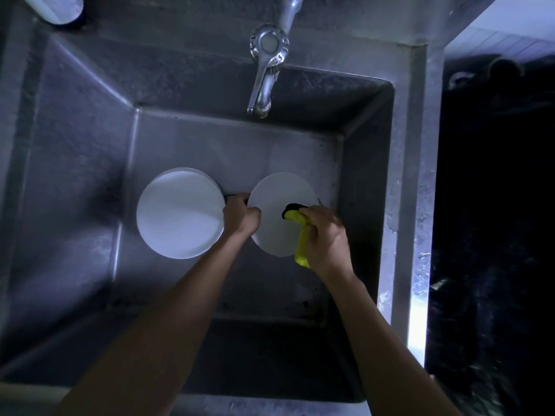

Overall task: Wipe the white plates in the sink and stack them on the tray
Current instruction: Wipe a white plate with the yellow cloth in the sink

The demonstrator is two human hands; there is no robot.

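Looks early: left hand (240,216) grips 1 plate (279,190), right hand (326,232) clutches the yellow cloth (300,235) on it, another plate (180,213) waits just left, no tray visible.

Dull steel, bright chrome, smooth white plates

The sink (75,163) is brushed metal, matt and mottled with stains on its walls; its right rim gleams wet. The tap (265,70) is polished chrome, glossy. Both white plates (180,213) (279,190) look smooth with a soft sheen. The yellow cloth (301,235) is soft, matt fabric with a black edge.
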